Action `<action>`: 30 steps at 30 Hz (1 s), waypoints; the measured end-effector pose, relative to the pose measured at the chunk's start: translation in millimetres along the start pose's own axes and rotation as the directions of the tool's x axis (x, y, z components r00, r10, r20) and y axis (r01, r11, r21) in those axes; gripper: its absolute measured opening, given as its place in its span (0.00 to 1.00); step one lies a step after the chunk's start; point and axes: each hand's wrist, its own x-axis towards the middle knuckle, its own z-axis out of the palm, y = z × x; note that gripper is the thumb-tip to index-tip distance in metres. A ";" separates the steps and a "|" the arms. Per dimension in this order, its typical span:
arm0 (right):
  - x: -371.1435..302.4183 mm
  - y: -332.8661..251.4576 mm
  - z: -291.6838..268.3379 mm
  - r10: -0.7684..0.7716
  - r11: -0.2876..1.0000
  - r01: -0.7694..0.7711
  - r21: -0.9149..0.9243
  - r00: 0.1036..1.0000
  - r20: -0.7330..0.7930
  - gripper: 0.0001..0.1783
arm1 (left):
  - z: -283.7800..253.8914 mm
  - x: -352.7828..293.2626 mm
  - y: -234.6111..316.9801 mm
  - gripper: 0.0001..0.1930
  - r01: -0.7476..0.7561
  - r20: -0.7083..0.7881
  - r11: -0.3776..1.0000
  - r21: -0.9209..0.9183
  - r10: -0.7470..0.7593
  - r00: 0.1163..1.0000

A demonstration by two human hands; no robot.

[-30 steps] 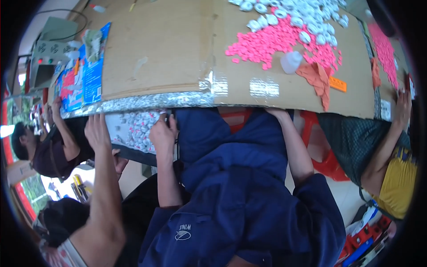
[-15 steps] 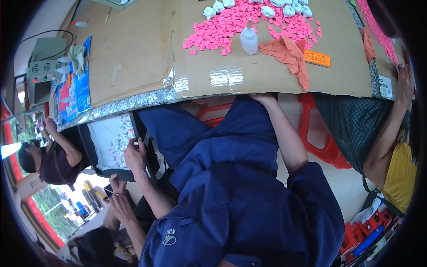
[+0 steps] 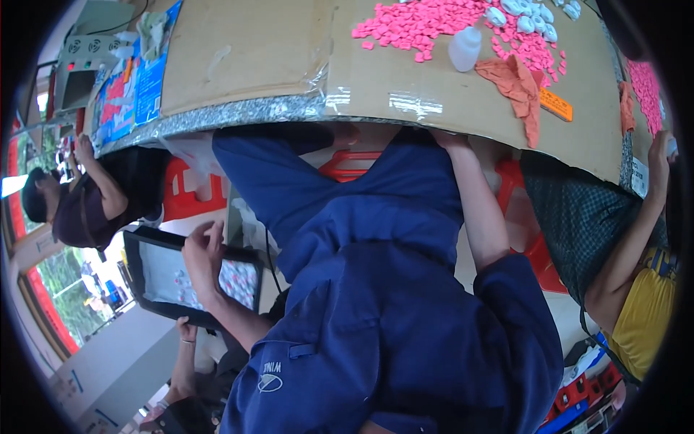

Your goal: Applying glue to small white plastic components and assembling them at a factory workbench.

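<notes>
My left hand (image 3: 202,253) is raised over a black-rimmed tray (image 3: 155,307) at the left, its fingers loosely bent and apart, with nothing visible in them. Small pink-and-white pieces (image 3: 237,281) lie on the tray's pale lining, partly covered by my hand and forearm. Another person's hand (image 3: 186,330) grips the tray's near edge. My right hand (image 3: 450,139) rests on my right thigh at the table's edge; its fingers are mostly hidden under that edge.
On the cardboard-covered table (image 3: 253,65) lie pink pieces (image 3: 419,25), white wrapped bundles (image 3: 525,24), a translucent bottle (image 3: 465,49), an orange cloth (image 3: 515,90) and an orange block (image 3: 556,105). Red stools (image 3: 191,192) stand below. Co-workers sit to the left and right.
The tray has moved away from the table and my legs, toward the person at the lower left. My left hand has come off its side and lifted. The view has shifted; my right hand stays put.
</notes>
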 end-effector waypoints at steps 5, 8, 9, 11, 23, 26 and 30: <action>3.2 -36.7 -19.1 0.145 0.168 -0.354 0.920 0.932 0.332 0.10 | 6.4 5.4 37.7 0.22 -0.210 -0.001 0.977 0.033 0.210 0.978; -1.0 -65.8 -47.4 0.249 0.497 -0.394 0.773 0.918 0.308 0.09 | 8.2 7.5 57.7 0.21 -0.294 0.022 0.956 -0.021 0.295 0.955; -1.5 -71.3 -55.0 0.301 0.503 -0.457 0.734 0.888 0.348 0.09 | 12.0 10.8 56.6 0.21 -0.344 0.050 0.937 -0.051 0.347 0.937; -4.5 -80.6 -65.2 0.357 0.501 -0.517 0.694 0.854 0.379 0.10 | 14.8 13.6 61.3 0.22 -0.405 0.091 0.913 -0.051 0.408 0.908; -21.9 -95.4 -78.7 0.513 0.469 -0.562 0.682 0.801 0.308 0.09 | 17.1 3.5 86.3 0.21 -0.489 0.182 0.869 -0.072 0.494 0.851; -28.4 -112.0 -81.8 0.416 0.500 -0.539 0.678 0.836 0.358 0.09 | 23.4 0.0 84.3 0.20 -0.532 0.170 0.837 -0.130 0.548 0.819; -32.8 -112.4 -83.8 0.346 0.505 -0.476 0.720 0.876 0.336 0.14 | 26.7 -5.4 87.0 0.20 -0.596 0.262 0.789 -0.151 0.613 0.745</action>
